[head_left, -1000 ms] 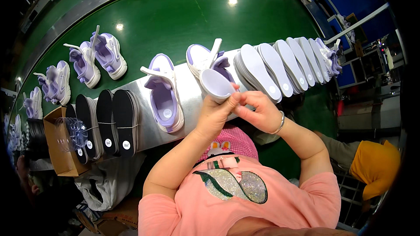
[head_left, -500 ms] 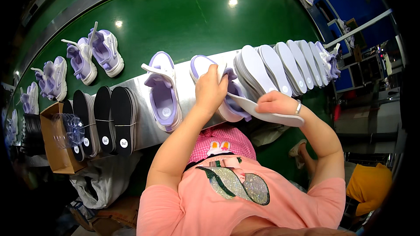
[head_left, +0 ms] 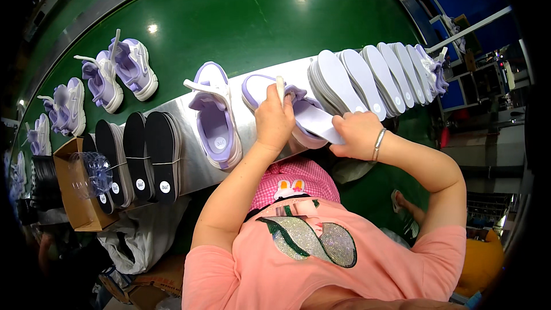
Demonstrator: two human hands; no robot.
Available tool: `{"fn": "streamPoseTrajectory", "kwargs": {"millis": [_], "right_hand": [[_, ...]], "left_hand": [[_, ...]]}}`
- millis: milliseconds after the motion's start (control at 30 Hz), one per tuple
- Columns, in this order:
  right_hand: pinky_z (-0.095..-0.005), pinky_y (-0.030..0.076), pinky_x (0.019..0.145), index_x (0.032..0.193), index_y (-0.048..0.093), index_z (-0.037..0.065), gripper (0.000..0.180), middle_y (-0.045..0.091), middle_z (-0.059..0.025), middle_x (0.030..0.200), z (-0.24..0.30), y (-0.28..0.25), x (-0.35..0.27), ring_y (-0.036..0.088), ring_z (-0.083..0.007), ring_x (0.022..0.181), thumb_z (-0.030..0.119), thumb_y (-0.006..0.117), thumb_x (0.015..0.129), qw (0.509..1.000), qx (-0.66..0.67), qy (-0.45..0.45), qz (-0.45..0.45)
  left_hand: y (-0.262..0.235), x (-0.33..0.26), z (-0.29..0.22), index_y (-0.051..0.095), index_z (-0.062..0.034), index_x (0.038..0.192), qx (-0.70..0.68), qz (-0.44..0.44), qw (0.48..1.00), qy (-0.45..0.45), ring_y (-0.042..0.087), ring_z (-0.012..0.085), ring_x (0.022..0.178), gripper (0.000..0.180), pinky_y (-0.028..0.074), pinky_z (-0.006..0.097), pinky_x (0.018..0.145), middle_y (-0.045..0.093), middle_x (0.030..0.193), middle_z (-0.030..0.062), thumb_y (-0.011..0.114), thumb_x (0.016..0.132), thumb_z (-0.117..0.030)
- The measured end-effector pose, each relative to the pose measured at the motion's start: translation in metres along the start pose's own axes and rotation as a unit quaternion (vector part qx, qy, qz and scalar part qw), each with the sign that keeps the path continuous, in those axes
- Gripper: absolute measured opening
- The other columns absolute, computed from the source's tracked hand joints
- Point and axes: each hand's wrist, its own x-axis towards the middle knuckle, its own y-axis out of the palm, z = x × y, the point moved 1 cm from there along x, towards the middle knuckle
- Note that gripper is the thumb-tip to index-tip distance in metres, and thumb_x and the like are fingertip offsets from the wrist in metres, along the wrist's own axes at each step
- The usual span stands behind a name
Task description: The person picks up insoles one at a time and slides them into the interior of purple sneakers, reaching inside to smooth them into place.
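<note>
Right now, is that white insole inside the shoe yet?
Partly in: the white insole, gripped by the right hand, enters the lavender shoe steadied by the left hand.

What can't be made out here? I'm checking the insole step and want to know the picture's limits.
Head view only:
- Shoe opening: covered by the left hand and the insole.
- Insole's near end: under the right hand.
- Left fingertips: curled into the shoe, hidden.
- Black insoles' round stickers: too small.
- White insoles: overlapping, so no sure count.
- Shoes at the left rim: bent and dim at the fisheye edge.
</note>
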Motion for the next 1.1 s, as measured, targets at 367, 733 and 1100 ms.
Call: {"fn": "streamPoseTrajectory", "kwargs": {"millis": [367, 733, 1100], "right_hand": [[-0.0354, 0.047, 0.063, 0.072, 0.062, 0.004, 0.018, 0.058, -0.0153, 0.076, 0.025, 0.036, 0.059, 0.056, -0.0281, 0.074, 0.019, 0.053, 0.07, 0.991, -0.043, -0.11, -0.069], [-0.0344, 0.047, 0.07, 0.081, 0.063, 0.003, 0.018, 0.061, -0.0195, 0.082, 0.031, 0.036, 0.09, 0.061, -0.026, 0.077, 0.013, 0.053, 0.07, 0.995, 0.023, -0.036, 0.091], [-0.0321, 0.045, 0.076, 0.094, 0.062, 0.006, 0.027, 0.06, -0.013, 0.097, 0.036, 0.037, 0.1, 0.058, -0.0237, 0.092, 0.012, 0.057, 0.069, 0.991, -0.017, 0.015, 0.132]], "left_hand": [[0.001, -0.005, 0.002, 0.044, -0.0006, 0.095, -0.014, 0.001, 1.0, -0.005, 0.055, 0.0382, 0.057, 0.025, 0.043, 0.046, 0.053, 0.056, 0.061, 0.0205, 0.052, 0.078, -0.017], [-0.002, -0.004, 0.003, 0.047, 0.0004, 0.089, -0.057, 0.003, 0.997, -0.045, 0.057, 0.0354, 0.065, 0.02, 0.044, 0.039, 0.055, 0.058, 0.07, 0.0199, 0.054, 0.078, -0.014], [0.005, -0.008, 0.011, 0.046, 0.0009, 0.092, -0.067, 0.013, 0.997, -0.022, 0.056, 0.0381, 0.066, 0.022, 0.044, 0.04, 0.056, 0.058, 0.073, 0.0211, 0.053, 0.079, -0.015]]}}
